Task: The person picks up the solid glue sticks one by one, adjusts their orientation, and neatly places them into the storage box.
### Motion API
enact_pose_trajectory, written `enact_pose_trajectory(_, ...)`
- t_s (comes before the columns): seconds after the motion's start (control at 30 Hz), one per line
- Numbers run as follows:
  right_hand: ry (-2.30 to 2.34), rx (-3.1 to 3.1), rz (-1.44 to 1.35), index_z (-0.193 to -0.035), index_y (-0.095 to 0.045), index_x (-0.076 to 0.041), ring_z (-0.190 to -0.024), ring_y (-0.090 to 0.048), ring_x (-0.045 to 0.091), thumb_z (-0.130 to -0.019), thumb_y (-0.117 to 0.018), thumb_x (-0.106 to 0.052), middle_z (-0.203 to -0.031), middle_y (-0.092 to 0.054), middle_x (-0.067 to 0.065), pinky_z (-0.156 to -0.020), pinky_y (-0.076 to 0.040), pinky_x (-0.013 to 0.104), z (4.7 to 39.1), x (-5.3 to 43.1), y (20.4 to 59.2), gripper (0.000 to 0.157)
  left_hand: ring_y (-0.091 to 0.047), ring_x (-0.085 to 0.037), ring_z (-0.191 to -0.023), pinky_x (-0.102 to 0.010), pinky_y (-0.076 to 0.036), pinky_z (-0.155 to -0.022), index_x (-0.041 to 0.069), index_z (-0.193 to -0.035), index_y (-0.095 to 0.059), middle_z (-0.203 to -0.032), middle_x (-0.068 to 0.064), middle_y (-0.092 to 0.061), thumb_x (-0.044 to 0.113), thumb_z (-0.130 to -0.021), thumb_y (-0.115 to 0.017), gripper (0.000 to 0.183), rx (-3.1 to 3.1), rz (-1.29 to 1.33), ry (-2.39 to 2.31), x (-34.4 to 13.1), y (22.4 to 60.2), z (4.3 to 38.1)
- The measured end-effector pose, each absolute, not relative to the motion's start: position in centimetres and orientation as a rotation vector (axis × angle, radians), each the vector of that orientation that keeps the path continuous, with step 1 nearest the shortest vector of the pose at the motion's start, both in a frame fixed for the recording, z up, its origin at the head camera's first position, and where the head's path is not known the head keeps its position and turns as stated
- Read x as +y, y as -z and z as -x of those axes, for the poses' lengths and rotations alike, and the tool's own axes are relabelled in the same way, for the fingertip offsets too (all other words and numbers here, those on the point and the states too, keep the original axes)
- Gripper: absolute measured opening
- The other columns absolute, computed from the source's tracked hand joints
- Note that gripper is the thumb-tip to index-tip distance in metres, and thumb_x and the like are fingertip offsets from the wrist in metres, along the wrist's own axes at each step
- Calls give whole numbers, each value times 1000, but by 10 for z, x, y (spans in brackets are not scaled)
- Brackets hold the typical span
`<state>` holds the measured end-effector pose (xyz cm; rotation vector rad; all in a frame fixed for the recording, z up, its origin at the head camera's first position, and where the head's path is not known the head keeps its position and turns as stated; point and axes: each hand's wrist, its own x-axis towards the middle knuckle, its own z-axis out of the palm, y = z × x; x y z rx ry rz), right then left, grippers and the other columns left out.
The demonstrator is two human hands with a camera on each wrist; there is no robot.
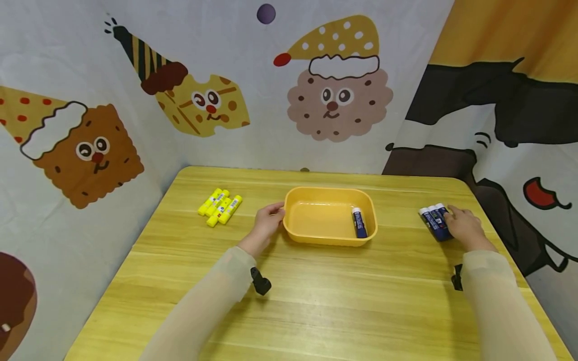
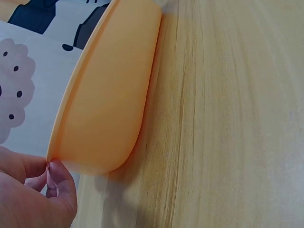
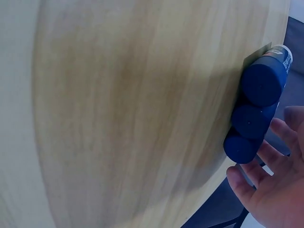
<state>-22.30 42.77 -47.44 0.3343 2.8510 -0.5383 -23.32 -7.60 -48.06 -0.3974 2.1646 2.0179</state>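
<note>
Blue sticks (image 1: 433, 225), three of them, lie side by side near the right edge of the desk (image 1: 325, 311); a fourth blue stick (image 1: 359, 223) is inside the tray (image 1: 316, 216), by its right end. The fingers of your right hand (image 1: 465, 228) are spread beside the outermost one, though you can't tell whether they touch it. Your left hand (image 1: 267, 223) has its fingers clamped on the tray's left rim. Expect each stick to be light, stiff, smooth and apt to roll; take it round mid-barrel. The blue labels and those on the yellow sticks (image 1: 220, 206) carry print too small to read.
</note>
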Motion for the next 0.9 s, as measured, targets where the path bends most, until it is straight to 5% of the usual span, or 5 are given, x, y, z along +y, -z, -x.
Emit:
enact_pose_trajectory(0.6,502,2911,-357,-141,-29,7,-109,-36,57,-100,-31,-15,-120,-34,43,-94,-32,67,227,434,483,47,-53,-10,-77,-38,-51,-85,6,-126,-60,-103,-8,-58,6,-94,-56,33,2157,385,-2036,-75,481,234)
enact_pose_trajectory(0.9,503,2954,-326,-138,-33,9,-107,-39,55,-99,-35,-12,-116,-39,42,-93,-34,66,226,431,483,44,-53,-10,-76,-32,-52,-78,5,-126,-61,-101,-8,-58,5,-93,-56,33,2163,387,-2047,-76,482,234)
